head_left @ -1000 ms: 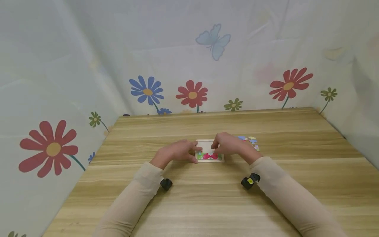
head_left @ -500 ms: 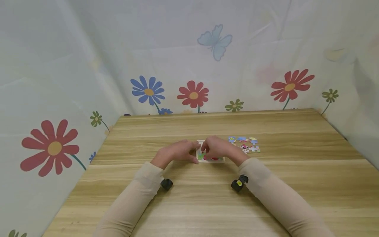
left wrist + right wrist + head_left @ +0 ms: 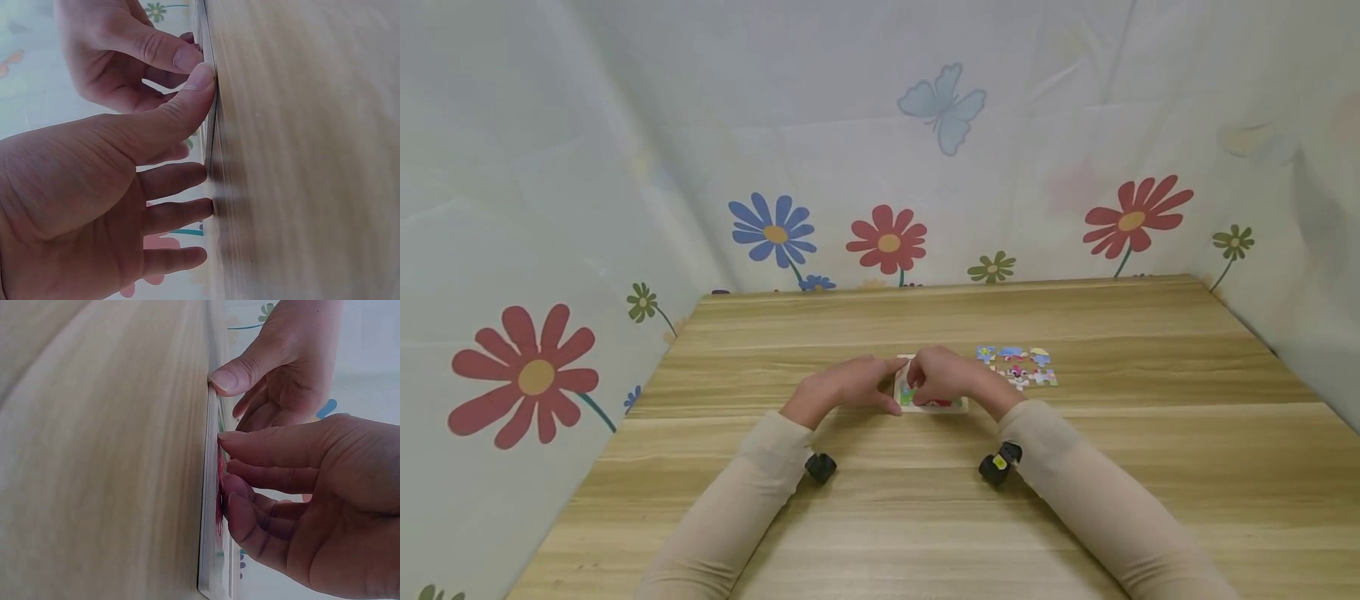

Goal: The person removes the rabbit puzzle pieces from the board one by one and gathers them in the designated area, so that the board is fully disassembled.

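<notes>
A small pale puzzle tray [image 3: 934, 409] lies on the wooden table, with red and green puzzle pieces [image 3: 938, 403] along its near side. My left hand [image 3: 853, 382] rests at its left end, thumb at the near corner. In the left wrist view, the other fingers of the left hand [image 3: 81, 194] reach down fairly straight to the surface. My right hand [image 3: 943, 373] arches over the tray and covers much of it. In the right wrist view, the right hand [image 3: 337, 487] has bent fingers, thumb tip at the red piece [image 3: 219, 481]; I cannot tell whether it pinches one.
Several loose puzzle pieces [image 3: 1017, 372], blue, white and pink, lie spread to the right of the tray, beyond the right forearm. The wooden table [image 3: 880, 517] ends at a flower-printed cloth [image 3: 842, 167] behind and at both sides.
My right hand has moved left over the tray, uncovering more of the loose pieces, and has barely shifted in the last half second. The left hand stays at the tray's left end.
</notes>
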Motion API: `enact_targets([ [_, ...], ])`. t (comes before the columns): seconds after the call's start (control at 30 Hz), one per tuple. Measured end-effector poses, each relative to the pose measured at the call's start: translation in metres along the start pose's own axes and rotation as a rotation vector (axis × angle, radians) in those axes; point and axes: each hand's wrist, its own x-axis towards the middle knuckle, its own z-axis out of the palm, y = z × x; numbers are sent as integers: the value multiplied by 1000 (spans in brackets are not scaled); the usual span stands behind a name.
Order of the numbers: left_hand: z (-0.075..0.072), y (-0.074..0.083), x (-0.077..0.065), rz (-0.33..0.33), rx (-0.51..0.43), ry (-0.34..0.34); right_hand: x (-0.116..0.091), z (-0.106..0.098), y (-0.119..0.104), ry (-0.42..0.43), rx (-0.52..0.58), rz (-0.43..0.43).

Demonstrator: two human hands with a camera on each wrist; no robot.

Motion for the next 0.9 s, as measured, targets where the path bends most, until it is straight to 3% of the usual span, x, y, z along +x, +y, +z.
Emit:
enact_targets([
  [0.33,0,0,0,32,4,-6,1,4,0,61,80,23],
  [0.9,0,0,1,12,24,-37,-3,0,1,64,215,13],
])
